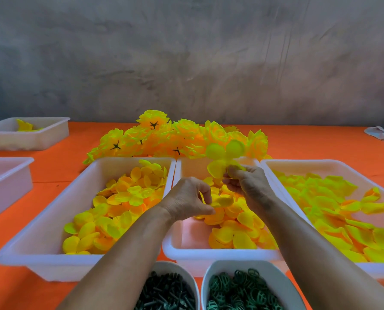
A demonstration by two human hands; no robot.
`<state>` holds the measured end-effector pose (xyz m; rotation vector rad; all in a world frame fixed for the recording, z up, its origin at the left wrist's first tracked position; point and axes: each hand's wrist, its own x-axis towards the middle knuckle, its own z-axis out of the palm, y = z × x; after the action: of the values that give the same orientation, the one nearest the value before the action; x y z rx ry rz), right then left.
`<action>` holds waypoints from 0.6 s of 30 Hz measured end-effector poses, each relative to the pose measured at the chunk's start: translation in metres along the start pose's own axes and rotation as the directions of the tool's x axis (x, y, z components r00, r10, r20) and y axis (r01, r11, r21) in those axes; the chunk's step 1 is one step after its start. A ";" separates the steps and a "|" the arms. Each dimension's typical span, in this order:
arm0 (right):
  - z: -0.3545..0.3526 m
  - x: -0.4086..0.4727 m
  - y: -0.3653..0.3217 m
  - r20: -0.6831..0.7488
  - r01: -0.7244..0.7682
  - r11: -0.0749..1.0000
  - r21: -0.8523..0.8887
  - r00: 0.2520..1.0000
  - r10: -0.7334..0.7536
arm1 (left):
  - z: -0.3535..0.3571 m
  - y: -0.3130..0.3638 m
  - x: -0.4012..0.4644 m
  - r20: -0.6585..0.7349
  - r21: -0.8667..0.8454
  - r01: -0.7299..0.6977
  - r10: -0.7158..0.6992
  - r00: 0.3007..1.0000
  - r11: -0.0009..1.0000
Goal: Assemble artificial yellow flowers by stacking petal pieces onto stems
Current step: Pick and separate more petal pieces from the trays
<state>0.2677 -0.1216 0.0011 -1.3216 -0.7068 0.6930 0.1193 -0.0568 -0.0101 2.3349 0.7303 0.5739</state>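
Note:
My right hand (246,184) pinches a yellow four-lobed petal piece (224,157) and holds it up above the far end of the middle white tray (208,251). My left hand (187,199) reaches into that tray, its thumb and fingers pinching a yellow petal piece (222,201) on top of the pile. Both forearms come in from the bottom of the view. A heap of finished yellow flowers (177,139) lies on the orange table behind the trays. No stem shows in either hand.
A left tray (41,242) and a right tray (320,163) hold more yellow petals. Near me stand a bowl of dark green stems (166,291) and a bowl of green rings (242,289). Two more white trays (41,135) (5,175) sit far left; a cloth (381,133) lies far right.

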 end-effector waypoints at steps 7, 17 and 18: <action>-0.006 0.003 0.006 -0.117 0.026 0.998 -0.065 0.993 -0.034 | 0.000 -0.002 0.000 -0.078 -0.025 0.005 -0.007 0.997 1.000; -0.009 0.010 0.010 -0.273 0.013 0.990 -0.142 0.961 -0.052 | -0.006 -0.003 0.002 -0.365 -0.134 0.032 -0.079 0.928 0.990; -0.008 0.010 0.010 -0.259 0.005 0.984 -0.176 0.964 -0.051 | -0.006 -0.003 0.003 -0.376 -0.146 0.036 -0.089 0.922 0.989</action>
<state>0.2793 -0.1176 -0.0091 -1.5280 -0.5786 0.4276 0.1170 -0.0509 -0.0073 2.0859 0.9053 1.0360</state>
